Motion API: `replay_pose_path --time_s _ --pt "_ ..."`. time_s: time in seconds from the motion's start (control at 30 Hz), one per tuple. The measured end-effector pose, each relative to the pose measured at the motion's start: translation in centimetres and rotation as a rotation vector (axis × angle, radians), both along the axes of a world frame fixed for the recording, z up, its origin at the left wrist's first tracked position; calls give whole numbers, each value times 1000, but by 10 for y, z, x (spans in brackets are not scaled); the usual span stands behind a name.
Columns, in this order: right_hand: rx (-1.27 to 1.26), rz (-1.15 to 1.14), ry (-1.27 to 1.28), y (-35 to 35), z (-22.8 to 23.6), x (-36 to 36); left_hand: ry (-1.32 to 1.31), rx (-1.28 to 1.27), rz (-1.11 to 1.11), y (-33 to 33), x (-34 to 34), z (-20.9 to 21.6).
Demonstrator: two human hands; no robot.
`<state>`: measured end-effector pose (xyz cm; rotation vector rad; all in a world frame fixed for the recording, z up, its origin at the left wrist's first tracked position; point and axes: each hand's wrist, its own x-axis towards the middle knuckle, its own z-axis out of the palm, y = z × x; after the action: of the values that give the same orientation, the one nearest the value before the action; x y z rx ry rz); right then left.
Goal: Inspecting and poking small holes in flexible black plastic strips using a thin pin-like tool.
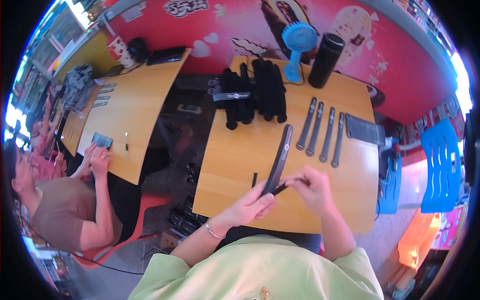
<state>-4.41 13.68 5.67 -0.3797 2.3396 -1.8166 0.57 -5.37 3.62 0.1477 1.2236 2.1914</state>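
My left hand (250,204) is closed around the lower end of a dark grey strap (281,156) with a light printed mark, which stands up and slants away over the table. A narrow black strip (280,189) runs from that end to my right hand (311,189), whose fingers pinch its other end. I cannot tell whether strip and strap are one piece. Beside my left hand, a short black piece (255,179) lies on the table. Several similar grey straps (327,134) with rounded ends lie in a row beyond my right hand.
On the wooden table (220,175) are bundled black straps (270,90), a grey pouch (361,130), a blue fan (299,42) and a black bottle (326,61). To the left a person (70,207) works at another table (137,110). Blue chairs (440,170) stand right.
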Motion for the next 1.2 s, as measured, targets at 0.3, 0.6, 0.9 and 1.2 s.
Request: replay_pose_path --time_s 0.3,0.6,0.9,1.2 --pt "6 -366 280 71 22 -59 -143 -63 -192 -44 16 -13" --pt "235 -601 632 105 77 -80 -130 -80 -261 -112 39 -25" --pt "444 -467 724 82 51 -126 -158 218 338 -98 14 -31" --pt "824 -312 1039 47 -28 -166 -127 243 517 -73 -1 -31"
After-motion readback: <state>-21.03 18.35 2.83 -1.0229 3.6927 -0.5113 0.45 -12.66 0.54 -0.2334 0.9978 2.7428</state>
